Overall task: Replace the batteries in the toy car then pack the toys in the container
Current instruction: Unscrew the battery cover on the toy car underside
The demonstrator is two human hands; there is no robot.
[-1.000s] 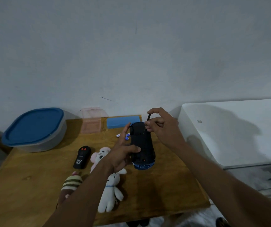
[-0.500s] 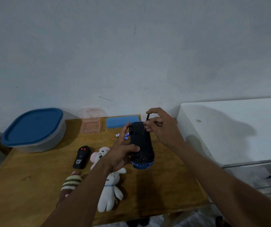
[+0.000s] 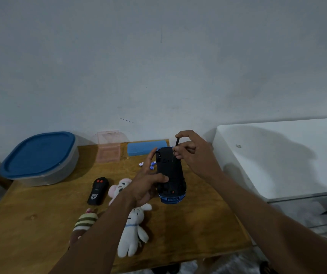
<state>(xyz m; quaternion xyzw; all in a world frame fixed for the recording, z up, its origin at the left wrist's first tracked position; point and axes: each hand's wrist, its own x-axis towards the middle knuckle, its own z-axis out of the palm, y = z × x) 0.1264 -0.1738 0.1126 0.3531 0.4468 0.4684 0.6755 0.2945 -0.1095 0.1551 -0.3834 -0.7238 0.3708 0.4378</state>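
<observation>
The blue toy car (image 3: 171,175) is held upside down above the wooden table (image 3: 188,230), its black underside facing me. My left hand (image 3: 146,184) grips its left side, thumb across the underside. My right hand (image 3: 194,155) pinches a thin black screwdriver (image 3: 177,142) upright against the car's far end. Small blue-and-white batteries (image 3: 147,165) lie on the table just behind the car. A clear container with a blue lid (image 3: 40,157) stands shut at the back left. A black remote (image 3: 98,190), a white plush bunny (image 3: 132,232) and a striped plush (image 3: 85,222) lie near my left forearm.
A pink see-through box (image 3: 109,148) and a blue flat box (image 3: 147,148) sit at the table's back edge by the wall. A white appliance top (image 3: 281,155) adjoins the table on the right. The table's front edge runs below my arms.
Both hands and the car have barely shifted; my right hand's fingers have turned slightly on the screwdriver.
</observation>
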